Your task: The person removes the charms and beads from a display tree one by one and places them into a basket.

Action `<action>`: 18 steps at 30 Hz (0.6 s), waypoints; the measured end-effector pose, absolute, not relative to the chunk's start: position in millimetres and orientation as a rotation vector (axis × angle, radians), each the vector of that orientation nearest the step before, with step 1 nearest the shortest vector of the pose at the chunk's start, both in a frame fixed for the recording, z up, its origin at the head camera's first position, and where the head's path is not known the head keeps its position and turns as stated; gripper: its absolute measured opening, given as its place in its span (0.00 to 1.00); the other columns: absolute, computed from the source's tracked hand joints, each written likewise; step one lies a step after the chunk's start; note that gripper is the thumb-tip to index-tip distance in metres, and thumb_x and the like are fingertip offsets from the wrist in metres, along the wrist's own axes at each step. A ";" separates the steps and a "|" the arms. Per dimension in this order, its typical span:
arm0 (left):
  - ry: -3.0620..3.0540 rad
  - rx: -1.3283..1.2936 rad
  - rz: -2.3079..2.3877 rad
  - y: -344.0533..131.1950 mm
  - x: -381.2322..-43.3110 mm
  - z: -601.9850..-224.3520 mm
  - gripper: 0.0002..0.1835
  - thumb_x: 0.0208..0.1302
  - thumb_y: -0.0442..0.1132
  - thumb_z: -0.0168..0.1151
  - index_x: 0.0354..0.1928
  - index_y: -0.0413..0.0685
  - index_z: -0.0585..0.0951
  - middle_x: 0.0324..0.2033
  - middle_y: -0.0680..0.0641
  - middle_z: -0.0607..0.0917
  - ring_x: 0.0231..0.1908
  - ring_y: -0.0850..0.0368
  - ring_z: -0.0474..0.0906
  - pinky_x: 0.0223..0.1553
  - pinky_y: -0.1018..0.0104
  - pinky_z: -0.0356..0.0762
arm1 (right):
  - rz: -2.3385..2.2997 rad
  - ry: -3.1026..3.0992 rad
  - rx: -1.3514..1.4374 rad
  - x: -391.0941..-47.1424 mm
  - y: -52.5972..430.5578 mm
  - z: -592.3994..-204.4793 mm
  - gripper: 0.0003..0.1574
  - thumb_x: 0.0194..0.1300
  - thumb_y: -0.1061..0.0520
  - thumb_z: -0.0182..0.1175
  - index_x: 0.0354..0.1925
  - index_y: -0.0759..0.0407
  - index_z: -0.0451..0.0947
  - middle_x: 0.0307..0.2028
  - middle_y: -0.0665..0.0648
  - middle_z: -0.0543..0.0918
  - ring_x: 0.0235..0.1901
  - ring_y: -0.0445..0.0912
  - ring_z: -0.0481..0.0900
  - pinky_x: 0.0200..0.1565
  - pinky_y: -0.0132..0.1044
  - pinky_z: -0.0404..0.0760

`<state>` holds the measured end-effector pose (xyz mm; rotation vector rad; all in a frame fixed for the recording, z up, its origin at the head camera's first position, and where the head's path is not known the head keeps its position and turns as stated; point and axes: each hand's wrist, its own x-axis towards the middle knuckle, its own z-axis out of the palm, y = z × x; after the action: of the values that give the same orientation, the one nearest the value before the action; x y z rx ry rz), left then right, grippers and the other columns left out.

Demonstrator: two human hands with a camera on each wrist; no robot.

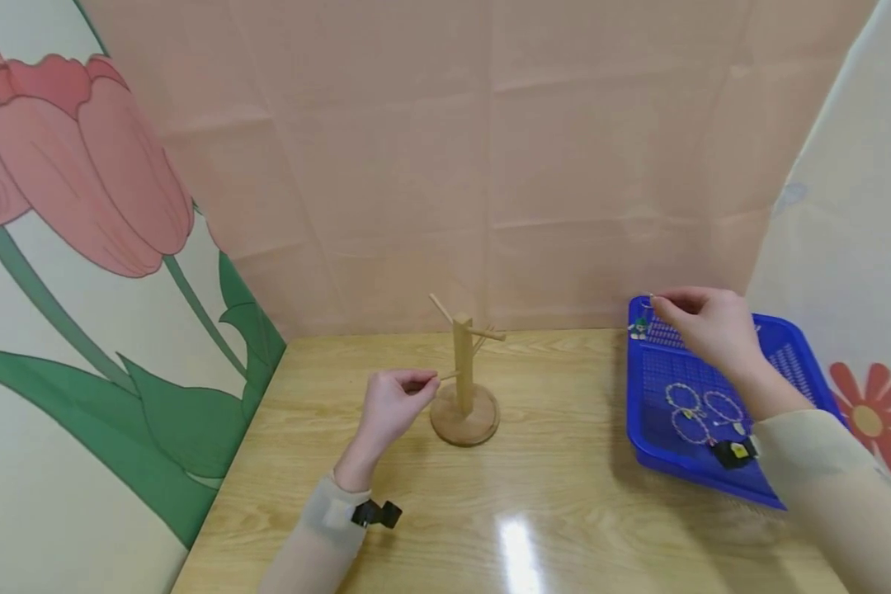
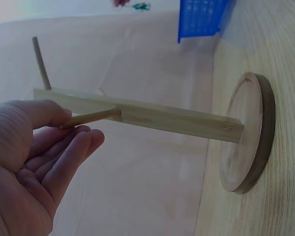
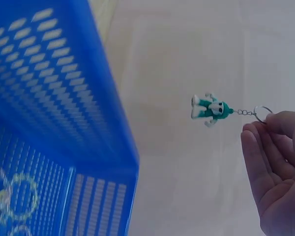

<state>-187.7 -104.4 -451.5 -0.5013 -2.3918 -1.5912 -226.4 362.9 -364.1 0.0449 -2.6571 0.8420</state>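
Observation:
My left hand (image 1: 397,404) pinches the end of a peg (image 2: 93,118) on the wooden peg stand (image 1: 464,363), between thumb and fingers. The stand is upright on its round base (image 2: 248,132), with other pegs sticking out higher up the post. Above the far left corner of the blue basket, my right hand (image 1: 713,326) pinches the metal ring of a keychain (image 3: 219,109). A small green and white figure dangles from its short chain. Several beaded bracelets (image 1: 689,426) lie in the basket (image 1: 642,441).
The basket stands at the right of the wooden table (image 1: 549,462). Behind the table hangs a pink cloth (image 1: 416,165). A tulip-printed panel (image 1: 82,289) borders the left side, and a flower-printed one (image 1: 869,355) the right.

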 end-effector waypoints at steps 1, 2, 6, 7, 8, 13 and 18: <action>-2.394 -0.500 -1.594 -104.2 -188.0 -451.7 0.08 0.64 0.37 0.69 0.41 0.40 0.89 0.33 0.51 0.90 0.31 0.62 0.87 0.32 0.69 0.87 | 0.836 -2.665 0.050 -225.3 366.3 -364.2 0.33 0.67 0.31 0.57 0.52 0.54 0.85 0.46 0.60 0.87 0.42 0.51 0.81 0.31 0.27 0.75; -2.395 -0.498 -1.597 -104.0 -188.4 -451.9 0.08 0.64 0.38 0.69 0.41 0.41 0.89 0.33 0.51 0.90 0.31 0.62 0.86 0.32 0.69 0.87 | 0.829 -2.674 0.052 -224.1 369.3 -364.2 0.33 0.67 0.31 0.57 0.53 0.54 0.85 0.46 0.60 0.87 0.42 0.52 0.81 0.31 0.27 0.75; -2.397 -0.482 -1.601 -103.5 -189.3 -452.4 0.08 0.64 0.38 0.70 0.41 0.42 0.89 0.33 0.52 0.90 0.31 0.63 0.86 0.32 0.69 0.87 | 0.800 -2.693 0.070 -221.3 379.6 -365.6 0.31 0.68 0.34 0.58 0.52 0.56 0.84 0.46 0.62 0.87 0.43 0.55 0.81 0.31 0.28 0.76; -2.397 -0.479 -1.600 -103.5 -189.2 -452.4 0.08 0.64 0.38 0.70 0.41 0.42 0.89 0.33 0.52 0.90 0.31 0.63 0.86 0.32 0.69 0.87 | 0.793 -2.700 0.073 -220.9 381.8 -366.5 0.32 0.69 0.34 0.58 0.52 0.57 0.84 0.46 0.63 0.87 0.42 0.55 0.81 0.31 0.29 0.76; -2.396 -0.477 -1.597 -103.6 -189.1 -452.4 0.08 0.64 0.38 0.70 0.41 0.42 0.89 0.33 0.52 0.90 0.31 0.63 0.86 0.32 0.69 0.87 | 0.791 -2.708 0.071 -220.8 383.8 -367.6 0.32 0.69 0.33 0.57 0.52 0.57 0.84 0.46 0.63 0.86 0.42 0.56 0.81 0.31 0.30 0.77; -2.390 -0.479 -1.587 -103.9 -188.6 -452.8 0.08 0.64 0.39 0.69 0.41 0.43 0.90 0.33 0.51 0.90 0.31 0.63 0.86 0.33 0.69 0.87 | 0.779 -2.745 0.060 -220.6 393.2 -373.7 0.35 0.69 0.32 0.56 0.52 0.59 0.83 0.45 0.66 0.86 0.42 0.58 0.82 0.30 0.31 0.77; -2.380 -0.494 -1.586 -104.4 -188.8 -454.2 0.09 0.64 0.39 0.69 0.41 0.41 0.89 0.33 0.51 0.90 0.31 0.63 0.86 0.33 0.69 0.87 | 0.745 -2.757 0.085 -221.1 401.4 -378.7 0.34 0.69 0.32 0.56 0.51 0.60 0.83 0.45 0.67 0.86 0.40 0.58 0.82 0.31 0.36 0.79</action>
<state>-188.8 -104.4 -454.2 -0.4940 -2.3798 -1.5857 -221.1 401.4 -378.7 0.0852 -2.7573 0.7453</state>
